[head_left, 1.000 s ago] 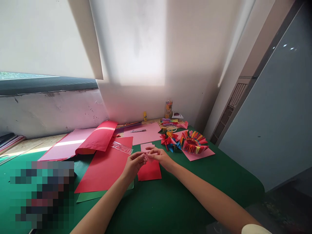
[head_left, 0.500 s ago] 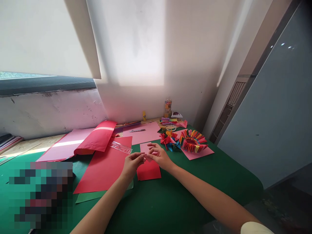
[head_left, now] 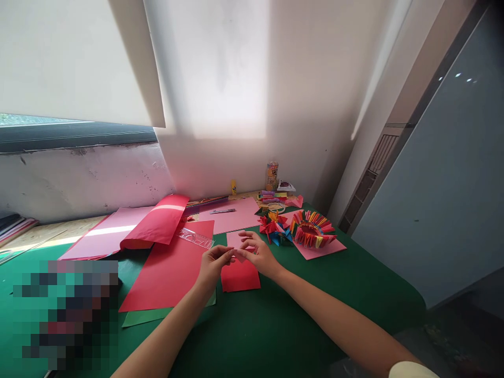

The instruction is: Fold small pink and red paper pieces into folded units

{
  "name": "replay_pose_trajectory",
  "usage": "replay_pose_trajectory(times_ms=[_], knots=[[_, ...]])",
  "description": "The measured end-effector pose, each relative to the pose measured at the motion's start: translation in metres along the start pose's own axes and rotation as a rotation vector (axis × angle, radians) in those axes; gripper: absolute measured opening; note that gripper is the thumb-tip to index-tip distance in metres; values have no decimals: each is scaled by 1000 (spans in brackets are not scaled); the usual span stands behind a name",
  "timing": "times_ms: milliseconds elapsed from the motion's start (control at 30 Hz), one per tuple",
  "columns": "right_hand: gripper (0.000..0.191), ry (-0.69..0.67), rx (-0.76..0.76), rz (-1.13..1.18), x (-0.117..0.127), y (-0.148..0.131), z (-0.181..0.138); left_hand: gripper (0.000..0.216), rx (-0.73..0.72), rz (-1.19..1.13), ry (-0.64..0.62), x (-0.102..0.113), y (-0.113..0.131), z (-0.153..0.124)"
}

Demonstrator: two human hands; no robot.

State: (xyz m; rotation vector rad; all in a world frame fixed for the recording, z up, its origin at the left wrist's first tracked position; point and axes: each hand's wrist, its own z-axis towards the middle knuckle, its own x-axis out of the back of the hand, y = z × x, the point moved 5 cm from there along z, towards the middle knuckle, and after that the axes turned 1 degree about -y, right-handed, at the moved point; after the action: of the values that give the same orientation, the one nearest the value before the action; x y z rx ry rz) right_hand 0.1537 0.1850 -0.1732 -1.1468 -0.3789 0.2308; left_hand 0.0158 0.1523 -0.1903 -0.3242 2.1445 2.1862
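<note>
Between my two hands is a small piece of pink paper (head_left: pixel 240 256), mostly hidden by the fingers. My left hand (head_left: pixel 214 262) pinches its left side between thumb and fingers. Thumb and fingertips of my right hand (head_left: pixel 258 254) close on its right side, the other fingers curled above. Under the hands lies a red paper square (head_left: pixel 241 278) on the green tabletop. A pink paper sheet (head_left: pixel 233 239) shows just behind it. Left of my left hand are a large red sheet (head_left: pixel 169 278) and a clear plastic ruler (head_left: pixel 196 238).
A ring of folded coloured paper (head_left: pixel 313 229) stands at the right beside folded paper stars (head_left: pixel 273 227). Behind are a pen (head_left: pixel 222 211), a glue stick (head_left: pixel 233 187) and a plastic bottle (head_left: pixel 271 176). A curled red sheet (head_left: pixel 157 223) lies left; a blurred-out patch covers the near left.
The view has shifted very slightly. Both hands stay in nearly the same place with the pink paper between them.
</note>
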Motion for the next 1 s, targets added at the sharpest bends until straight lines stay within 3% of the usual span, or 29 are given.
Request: replay_pose_trajectory(times_ms=[300, 800, 1000], knots=[[16, 22, -15, 47, 2, 7, 3, 32, -1, -77, -7, -4, 8, -7], [15, 19, -5, -5, 1, 6, 2, 22, -140, 245, 20, -4, 8, -5], [18, 12, 4, -19, 0, 0, 0, 20, -160, 222, -2, -10, 11, -9]])
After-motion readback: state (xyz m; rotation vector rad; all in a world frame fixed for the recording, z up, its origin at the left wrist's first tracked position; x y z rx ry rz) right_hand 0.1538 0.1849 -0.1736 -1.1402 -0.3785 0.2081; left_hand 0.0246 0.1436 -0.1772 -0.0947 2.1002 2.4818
